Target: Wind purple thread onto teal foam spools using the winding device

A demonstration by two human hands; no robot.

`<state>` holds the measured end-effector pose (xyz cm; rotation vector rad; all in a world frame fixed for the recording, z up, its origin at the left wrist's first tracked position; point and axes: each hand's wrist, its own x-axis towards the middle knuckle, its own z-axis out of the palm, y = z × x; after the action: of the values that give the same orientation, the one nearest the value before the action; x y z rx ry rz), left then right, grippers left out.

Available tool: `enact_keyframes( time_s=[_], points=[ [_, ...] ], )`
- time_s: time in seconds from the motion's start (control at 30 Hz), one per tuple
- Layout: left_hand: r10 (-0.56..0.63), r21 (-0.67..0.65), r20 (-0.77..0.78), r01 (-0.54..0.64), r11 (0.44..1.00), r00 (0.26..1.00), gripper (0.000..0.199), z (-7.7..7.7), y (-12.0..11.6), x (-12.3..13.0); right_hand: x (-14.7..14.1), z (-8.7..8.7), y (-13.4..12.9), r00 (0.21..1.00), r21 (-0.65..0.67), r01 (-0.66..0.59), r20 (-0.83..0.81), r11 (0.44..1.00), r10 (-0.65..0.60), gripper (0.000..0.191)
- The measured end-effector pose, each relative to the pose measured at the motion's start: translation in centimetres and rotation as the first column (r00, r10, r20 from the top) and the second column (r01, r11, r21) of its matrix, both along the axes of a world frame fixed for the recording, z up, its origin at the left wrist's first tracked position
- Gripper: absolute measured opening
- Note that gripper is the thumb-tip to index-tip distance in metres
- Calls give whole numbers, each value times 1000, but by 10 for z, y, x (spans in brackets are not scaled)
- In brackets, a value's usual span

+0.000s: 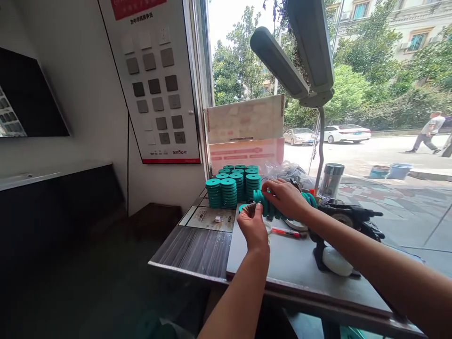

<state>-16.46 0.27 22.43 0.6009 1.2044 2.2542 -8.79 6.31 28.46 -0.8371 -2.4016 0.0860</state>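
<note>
A row of green spools lies on its side at the middle of the worktable, running toward a black machine on the right. My right hand lies over this row, its fingers curled round the spool at the left end. Just below that end, my left hand is closed, with thumb and fingers pinched together; what they hold is too small to make out. Several stacks of green spools stand upright behind and left of my hands. A red pen-like tool lies below the row.
A pale board covers part of the dark table. A clear jar and a lamp stand at the right, beside crumpled plastic. A white rounded object sits under the machine. Outside the window, a person walks.
</note>
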Motion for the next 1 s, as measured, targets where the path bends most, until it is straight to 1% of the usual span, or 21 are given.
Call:
enact_keyframes(
  time_s=[0.1, 0.2, 0.33, 0.47, 0.67, 0.9, 1.0],
  points=[
    [29, -8, -11, -29, 1000, 1000, 12, 0, 1, 1, -1, -1, 1, 1000, 1, -7, 1, 1000, 7, 24],
    [62, -26, -29, -63, 998, 998, 8, 0, 0, 2, 0, -2, 4, 999, -14, -39, 2, 999, 39, 24],
    [95, -46, -49, -97, 994, 994, 5, 1, -2, 3, 2, 0, 11, 992, -67, -125, 10, 990, 126, 24],
    [95, -54, -63, -98, 994, 993, 6, 2, 0, 4, 3, 3, 15, 978, -121, -203, 16, 972, 206, 34],
    [104, -63, -88, -110, 992, 991, 6, 2, 0, 5, 0, 4, 16, 980, -160, -199, -6, 967, 200, 40],
    [123, -106, -134, -137, 985, 983, 5, 4, 2, 7, -3, 2, 19, 981, -199, -196, -34, 960, 193, 31],
    [99, -125, -170, -121, 985, 980, 6, 4, -3, 6, -4, 3, 20, 979, -202, -203, -45, 958, 198, 31]
  ],
)
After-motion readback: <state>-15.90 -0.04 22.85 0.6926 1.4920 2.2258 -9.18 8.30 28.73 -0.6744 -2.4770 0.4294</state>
